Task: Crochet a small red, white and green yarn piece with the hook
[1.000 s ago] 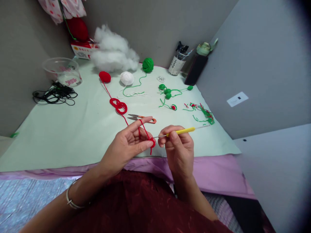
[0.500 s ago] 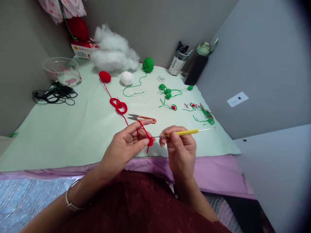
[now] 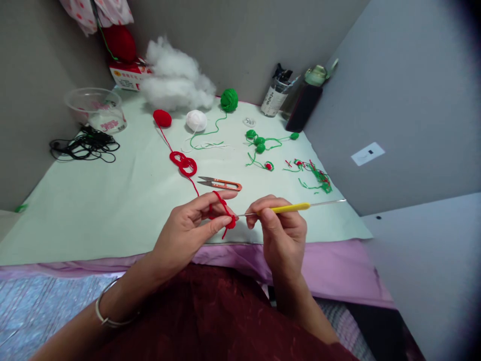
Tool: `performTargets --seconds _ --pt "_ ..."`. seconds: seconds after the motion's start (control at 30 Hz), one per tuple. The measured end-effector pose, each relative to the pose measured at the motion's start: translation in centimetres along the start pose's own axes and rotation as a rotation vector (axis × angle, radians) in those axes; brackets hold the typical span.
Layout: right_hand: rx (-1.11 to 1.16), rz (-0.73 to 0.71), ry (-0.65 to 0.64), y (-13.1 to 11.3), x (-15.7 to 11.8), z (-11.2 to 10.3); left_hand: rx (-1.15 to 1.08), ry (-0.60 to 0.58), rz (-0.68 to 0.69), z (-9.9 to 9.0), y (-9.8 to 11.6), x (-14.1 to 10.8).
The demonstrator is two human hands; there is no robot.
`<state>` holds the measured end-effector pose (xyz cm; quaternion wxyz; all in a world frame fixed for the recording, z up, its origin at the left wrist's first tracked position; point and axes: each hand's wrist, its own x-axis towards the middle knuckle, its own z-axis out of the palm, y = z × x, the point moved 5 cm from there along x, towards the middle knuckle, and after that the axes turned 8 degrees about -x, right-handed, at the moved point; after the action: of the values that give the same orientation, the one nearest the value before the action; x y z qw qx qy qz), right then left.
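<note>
Pale green cloth covers the surface (image 3: 93, 210), where scissors (image 3: 221, 184) lie just beyond the hands. Left hand (image 3: 190, 223) pinches the small red crochet piece (image 3: 231, 222), its grip closed; right hand (image 3: 283, 230) grips the yellow-handled hook (image 3: 291, 207) firmly, tip at the yarn.

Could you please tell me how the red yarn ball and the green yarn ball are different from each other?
The red yarn ball is smooth-looking and wider than tall, while the green yarn ball looks rounder, with coarser visible windings. The red ball's strand runs toward the left hand; the green ball's strand curls loosely on the cloth. Both are wound yarn with a trailing strand.
</note>
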<state>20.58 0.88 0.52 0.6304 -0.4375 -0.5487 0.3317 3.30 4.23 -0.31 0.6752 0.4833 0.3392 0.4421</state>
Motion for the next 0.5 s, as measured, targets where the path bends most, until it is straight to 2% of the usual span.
performTargets --seconds 0.3,0.5 --pt "0.191 0.248 -0.012 1.3 0.1 1.0 -0.017 -0.026 0.002 0.3 -0.7 -0.3" --pt "0.326 0.383 0.082 1.7 -0.3 1.7 -0.126 0.011 -0.010 0.9 -1.4 -0.2"
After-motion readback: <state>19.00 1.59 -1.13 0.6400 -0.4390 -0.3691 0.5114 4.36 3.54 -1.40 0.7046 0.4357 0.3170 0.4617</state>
